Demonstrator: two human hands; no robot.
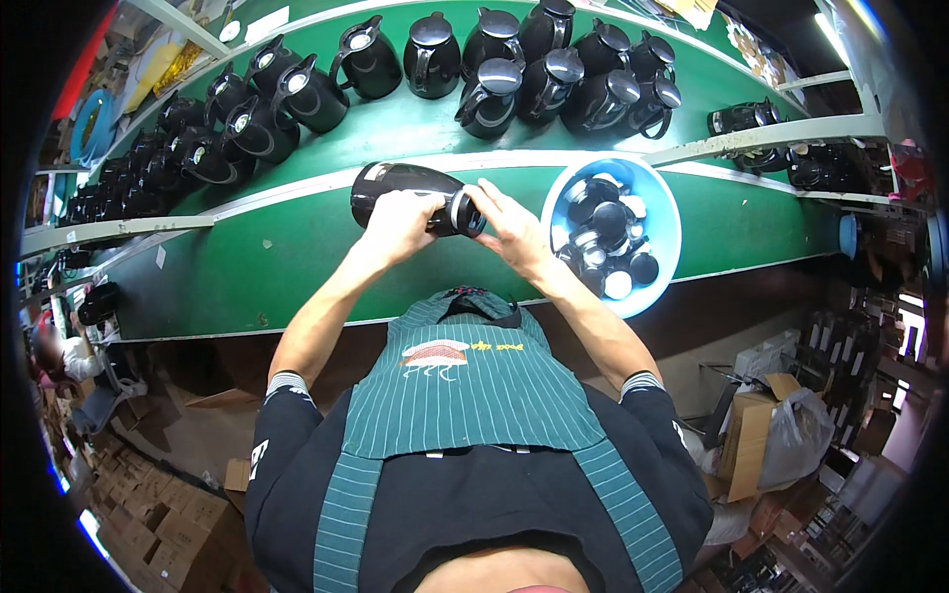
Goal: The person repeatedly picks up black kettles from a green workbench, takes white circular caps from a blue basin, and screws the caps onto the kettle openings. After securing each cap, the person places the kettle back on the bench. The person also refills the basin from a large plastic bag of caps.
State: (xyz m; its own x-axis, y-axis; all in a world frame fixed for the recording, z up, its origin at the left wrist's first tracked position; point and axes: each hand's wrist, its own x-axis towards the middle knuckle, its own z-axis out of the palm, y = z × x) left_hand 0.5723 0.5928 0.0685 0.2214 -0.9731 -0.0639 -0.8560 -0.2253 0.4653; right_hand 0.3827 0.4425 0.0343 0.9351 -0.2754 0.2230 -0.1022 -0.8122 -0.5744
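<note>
My left hand (pixel 403 225) is wrapped round the body of a glossy black vacuum jug (pixel 372 186), which lies on its side just above the green bench, base to the left. My right hand (pixel 512 233) closes its fingers on the black lid (pixel 471 211) at the jug's right end. A pale ring shows beside the lid. Part of the jug is hidden behind my left hand. Just right of my right hand, a light-blue basin (pixel 672 242) holds several black and silver-white lids (pixel 609 223).
On the green bench (pixel 395 138), several black jugs with lids (pixel 431 57) stand in rows at the back. Several jugs without lids (pixel 314 97) stand back left. A white metal rail (pixel 751 140) crosses the bench. Open cardboard boxes (pixel 751 445) lie behind right. A person (pixel 71 356) sits far left.
</note>
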